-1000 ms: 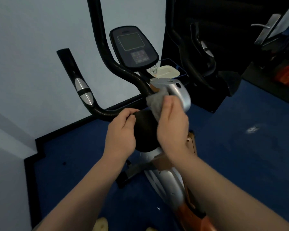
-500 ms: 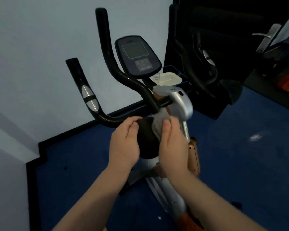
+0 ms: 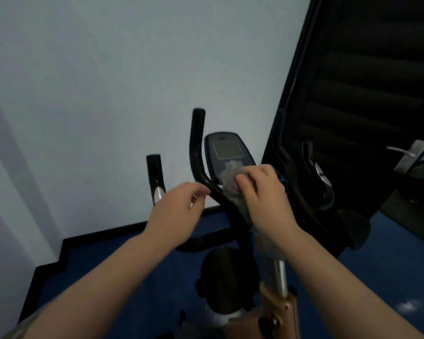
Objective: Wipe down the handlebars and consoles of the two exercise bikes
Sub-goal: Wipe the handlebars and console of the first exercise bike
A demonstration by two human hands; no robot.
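Head view: right hand (image 3: pixel 262 192) clenched on grey cloth (image 3: pixel 230 182), pressing it against lower console (image 3: pixel 227 152), likely to wipe panel. Left hand (image 3: pixel 179 211) loosely curled, grasping nothing, beside inner handlebar (image 3: pixel 197 152), probably ready to steady it.

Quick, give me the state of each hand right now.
Left hand: fingers loosely curled, holding nothing, just short of the handlebar.
Right hand: closed on the cloth, pressing it at the lower part of the console.
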